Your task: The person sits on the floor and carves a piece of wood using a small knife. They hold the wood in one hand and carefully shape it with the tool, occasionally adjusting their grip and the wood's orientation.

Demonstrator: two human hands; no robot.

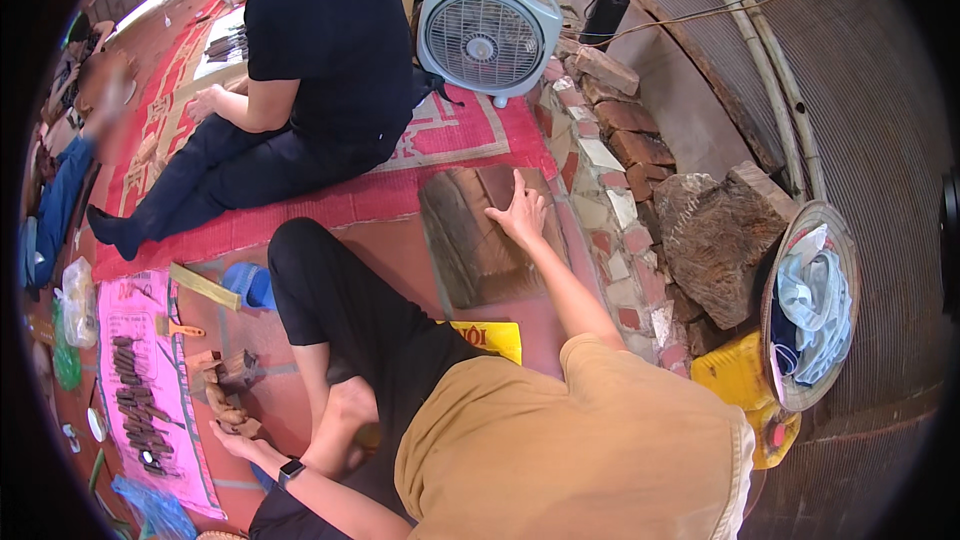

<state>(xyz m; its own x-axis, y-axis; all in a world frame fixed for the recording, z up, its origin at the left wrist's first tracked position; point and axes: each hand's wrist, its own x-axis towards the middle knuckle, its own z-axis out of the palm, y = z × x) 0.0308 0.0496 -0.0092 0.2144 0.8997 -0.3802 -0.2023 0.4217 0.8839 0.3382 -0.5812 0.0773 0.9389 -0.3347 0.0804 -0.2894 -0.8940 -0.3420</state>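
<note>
Tan shirt (575,445), left hand (238,443) gripping carving (221,403), right hand (523,214) empty over board (462,230), fan (482,48) beyond

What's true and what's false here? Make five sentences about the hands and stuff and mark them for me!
1. The left hand holds a carving. True.
2. The fan is light blue. True.
3. The right hand touches the fan. False: it is on the brown slab.
4. The watch is on the right arm. False: it is on the left.
5. The brush has an orange handle. True.
</note>
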